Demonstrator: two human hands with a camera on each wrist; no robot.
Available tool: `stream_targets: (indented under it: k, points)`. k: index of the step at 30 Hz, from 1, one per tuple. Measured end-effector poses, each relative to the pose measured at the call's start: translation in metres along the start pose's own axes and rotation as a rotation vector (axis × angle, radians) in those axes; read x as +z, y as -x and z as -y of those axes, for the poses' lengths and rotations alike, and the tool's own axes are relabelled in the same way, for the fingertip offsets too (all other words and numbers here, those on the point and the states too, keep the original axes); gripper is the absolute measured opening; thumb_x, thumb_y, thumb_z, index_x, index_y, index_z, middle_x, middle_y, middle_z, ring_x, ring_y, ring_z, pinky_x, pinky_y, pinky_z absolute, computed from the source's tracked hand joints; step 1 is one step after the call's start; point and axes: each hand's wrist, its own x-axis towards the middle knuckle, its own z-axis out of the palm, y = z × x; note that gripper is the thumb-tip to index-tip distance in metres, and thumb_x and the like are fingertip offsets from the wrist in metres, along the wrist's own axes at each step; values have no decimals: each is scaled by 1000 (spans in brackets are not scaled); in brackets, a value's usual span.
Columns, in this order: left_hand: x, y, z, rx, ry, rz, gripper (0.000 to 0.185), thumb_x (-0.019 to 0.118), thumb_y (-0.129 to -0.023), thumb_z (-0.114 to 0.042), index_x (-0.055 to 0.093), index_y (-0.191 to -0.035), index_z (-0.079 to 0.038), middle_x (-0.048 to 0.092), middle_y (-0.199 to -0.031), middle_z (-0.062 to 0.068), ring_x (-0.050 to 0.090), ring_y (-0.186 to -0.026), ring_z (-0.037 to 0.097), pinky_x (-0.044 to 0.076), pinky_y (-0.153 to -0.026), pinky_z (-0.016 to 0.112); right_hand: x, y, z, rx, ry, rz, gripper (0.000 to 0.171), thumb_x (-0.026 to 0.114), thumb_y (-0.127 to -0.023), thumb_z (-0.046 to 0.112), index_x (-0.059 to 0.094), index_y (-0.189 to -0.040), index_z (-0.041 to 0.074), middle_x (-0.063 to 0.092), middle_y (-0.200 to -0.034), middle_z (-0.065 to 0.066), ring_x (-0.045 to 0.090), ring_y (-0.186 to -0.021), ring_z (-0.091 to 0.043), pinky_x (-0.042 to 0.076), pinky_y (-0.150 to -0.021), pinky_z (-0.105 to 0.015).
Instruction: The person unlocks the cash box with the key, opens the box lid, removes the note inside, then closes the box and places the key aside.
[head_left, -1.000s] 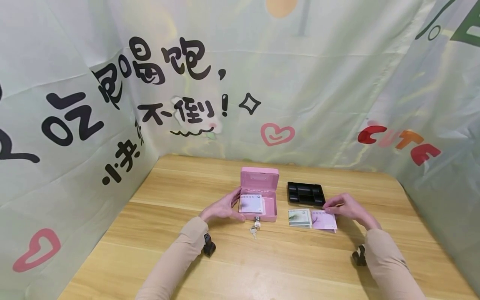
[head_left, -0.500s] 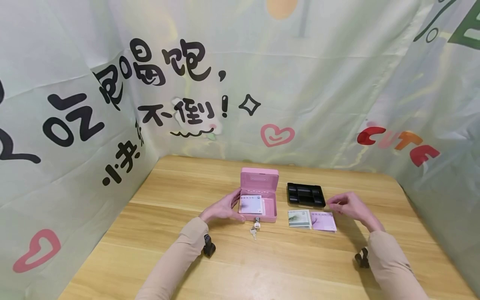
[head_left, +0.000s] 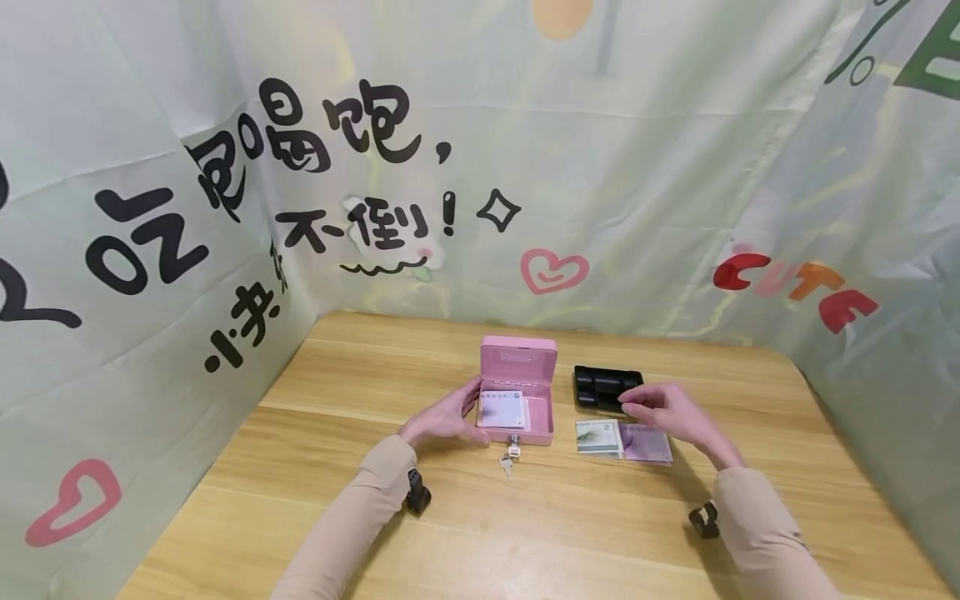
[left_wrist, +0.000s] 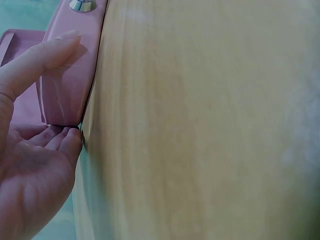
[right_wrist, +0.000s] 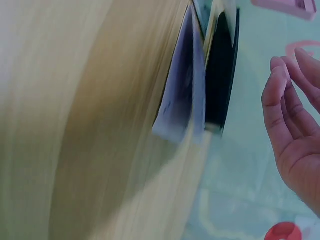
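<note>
Left hand (head_left: 442,419) braces, fingers straight, the left wall of the open pink metal cash box (head_left: 517,400) already holding one note bundle, while green (head_left: 599,437) and purple (head_left: 647,442) banknote stacks and black plastic coin tray (head_left: 603,387) lie outside, right hand (head_left: 663,410) empty, loosely spread above.

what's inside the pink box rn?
The open pink cash box holds a pale stack of paper notes on its left side; pink floor shows on the right. Whatever lies under the stack is covered.
</note>
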Motion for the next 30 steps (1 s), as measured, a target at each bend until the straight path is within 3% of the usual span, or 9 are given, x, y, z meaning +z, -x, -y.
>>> stream_targets:
  k: [4,10,14,20,30]
  points:
    - [0,0,1,-5,0,-4,120,84,-75,-4,0,-161,-2,5,-170,18,13,-157,36,13,-131,49,8,-3,8,-32,-27,7,34,63,-99,17,66,-124,-6,73,-115,-25,71,-90,-14,63,-70,-29]
    - [0,-1,2,22,-11,2,120,84,-74,-3,1,-161,-2,7,-170,18,15,-157,36,14,-131,49,20,-9,16,-75,-61,30,33,63,-98,14,65,-123,-9,73,-105,-27,67,-73,-13,62,-61,-33]
    - [0,-2,2,26,-12,3,120,84,-74,-3,1,-161,-2,7,-170,18,15,-157,36,14,-131,48,29,-13,22,-95,-83,34,33,63,-98,13,65,-123,-8,72,-101,-27,66,-70,-14,60,-60,-29]
    - [0,-3,5,35,4,10,119,83,-74,-3,2,-161,-1,8,-170,19,14,-157,36,13,-131,49,42,-21,33,-128,-85,23,33,65,-97,13,65,-122,-9,73,-101,-23,70,-78,-10,60,-66,-22]
    - [0,-2,3,32,14,10,120,83,-74,-2,1,-161,-2,8,-170,19,14,-157,38,13,-131,51,61,-35,55,-161,-69,65,35,63,-98,13,65,-125,-8,72,-102,-23,68,-77,-19,63,-68,-34]
